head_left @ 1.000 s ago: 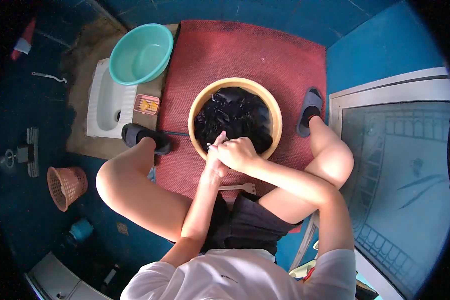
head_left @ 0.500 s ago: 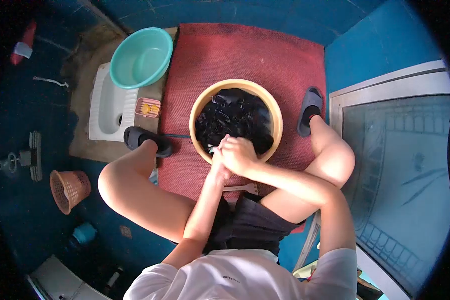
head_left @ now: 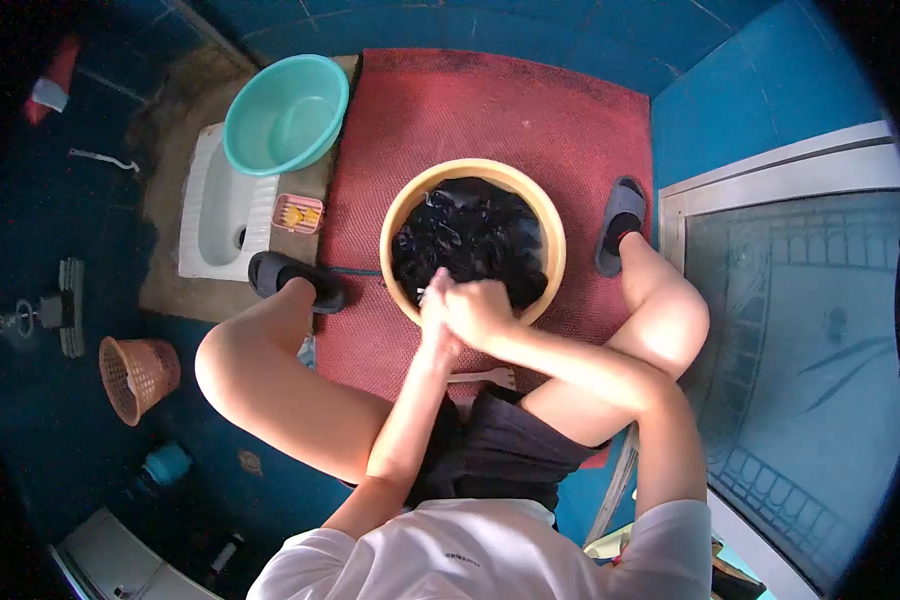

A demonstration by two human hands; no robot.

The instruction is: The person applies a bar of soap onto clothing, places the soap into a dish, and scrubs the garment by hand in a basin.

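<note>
My left hand (head_left: 436,312) and my right hand (head_left: 479,312) are pressed together over the near rim of a yellow basin (head_left: 556,235). The right hand is closed in a fist against the left palm and fingers. A small whitish bit (head_left: 423,296) shows at the left edge of the left hand; what lies between the hands is hidden. Dark wet clothes (head_left: 465,230) fill the basin, in water, just beyond my fingers.
A wooden-handled brush (head_left: 485,377) lies on the red mat (head_left: 500,100) between my legs. To the left are a green basin (head_left: 287,115), a squat toilet (head_left: 228,205), a pink soap dish (head_left: 297,214) and an orange basket (head_left: 140,380). A glazed door (head_left: 790,330) stands right.
Both hands have shifted very slightly against each other, still together over the rim. The small bit at the left hand shows a little differently. The basin stays in place.
</note>
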